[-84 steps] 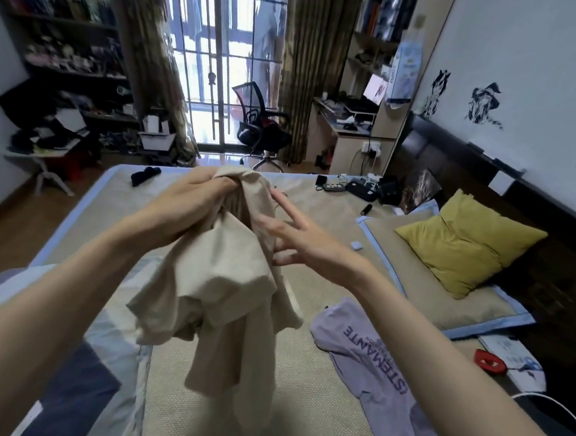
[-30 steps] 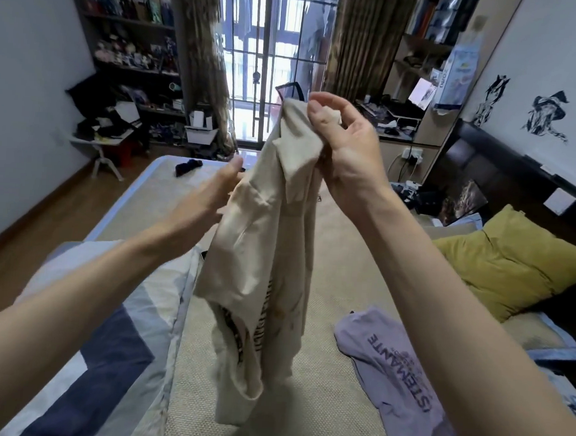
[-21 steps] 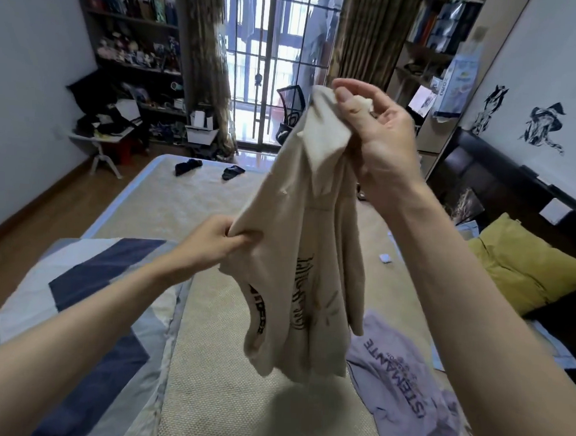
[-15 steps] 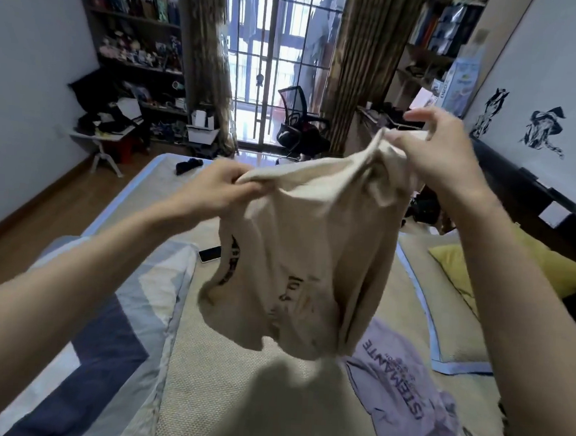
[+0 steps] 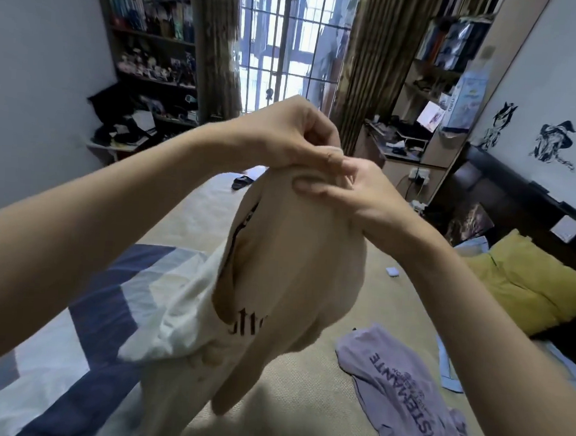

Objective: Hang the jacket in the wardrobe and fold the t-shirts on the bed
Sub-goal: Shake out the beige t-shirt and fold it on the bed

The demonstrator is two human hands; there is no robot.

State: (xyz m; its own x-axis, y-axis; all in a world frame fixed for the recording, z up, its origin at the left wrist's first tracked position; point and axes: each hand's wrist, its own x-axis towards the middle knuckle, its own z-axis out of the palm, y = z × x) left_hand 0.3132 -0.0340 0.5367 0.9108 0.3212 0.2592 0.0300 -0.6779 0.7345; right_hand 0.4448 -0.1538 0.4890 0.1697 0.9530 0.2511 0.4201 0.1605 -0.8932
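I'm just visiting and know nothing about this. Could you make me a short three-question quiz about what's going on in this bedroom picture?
1. True or false: the beige t-shirt lies flat on the bed.
2. Which garment lies on the bed near the person's right arm? A) the purple t-shirt B) a red jacket C) blue jeans
3. Fill in: the pillow at the right is ____ in colour.

Key
1. False: the left hand and right hand hold it up by its top, and it hangs above the bed.
2. A
3. Yellow
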